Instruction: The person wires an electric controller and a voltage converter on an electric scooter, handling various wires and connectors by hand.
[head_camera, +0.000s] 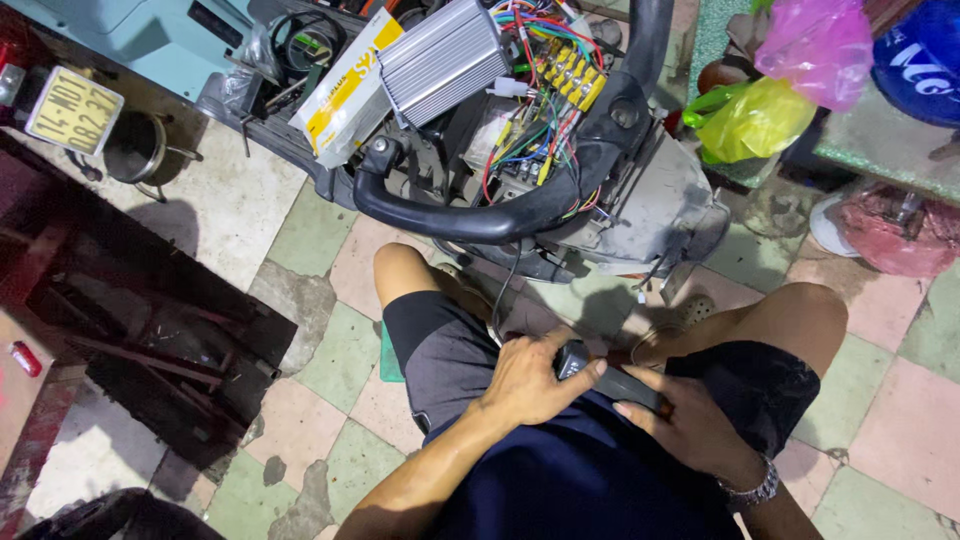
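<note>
— Biggest worry first: opened scooter rear (640, 200) right ahead of the knees, body panels off, black grab rail (470, 215) curving across the front. Could tip or get bumped by a knee, sitting that close.

— Next down: ribbed silver controller box (443, 58) perched loose on top, beside a white and yellow carton (345, 85). Not visibly fastened; likely to slide off onto the tiled floor (310, 235) with any tug.

— Then the coloured wire bundle (535, 120) and yellow connector block (572, 75), all exposed. Easy to snag, easy to short if anything is live.

— And the thin black cable (505, 290) dropping from the scooter toward the lap. Hard to tell whether joined to the part in hand; if so, a pull drags the harness.

— Smallest: the black handheld part (600, 375), down in the lap over the dark shorts. Left hand (530, 385) clenched round its rounded end, right hand (690, 420) gripping the longer end from the other side.

— Firm hold both sides, then. Main risk there: twisting too hard, or pinching a finger between the two grips.
</note>
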